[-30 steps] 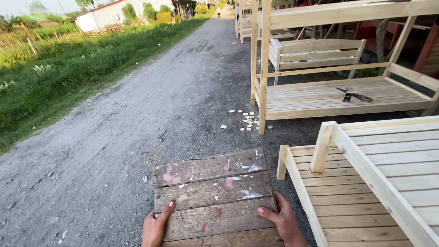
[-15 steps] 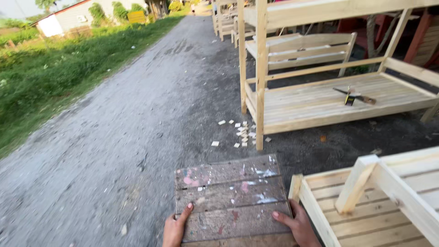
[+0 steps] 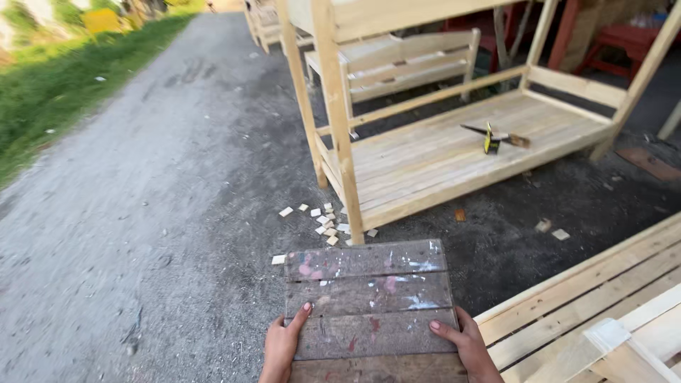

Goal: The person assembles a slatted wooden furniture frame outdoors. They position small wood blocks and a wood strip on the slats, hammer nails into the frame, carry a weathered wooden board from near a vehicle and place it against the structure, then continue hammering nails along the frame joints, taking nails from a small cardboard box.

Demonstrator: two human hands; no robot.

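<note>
Two hands carry a weathered slatted board panel (image 3: 369, 312), held flat and low in front over the gravel ground (image 3: 142, 248). Left hand (image 3: 282, 347) and right hand (image 3: 464, 345) are clamped on opposite side edges, thumbs on top, so the load is balanced. Unpainted bed frame (image 3: 454, 142) with hammer (image 3: 496, 137) stands ahead; wood offcuts (image 3: 323, 220) lie at its post.

Weathered slatted wood panel (image 3: 369, 298) is being held flat, low centre of view, above the dark gravel. Four grey-brown boards w/ narrow gaps btwn them, pink, white & red paint smears showing on top. Near edge is running out of frame.
</note>
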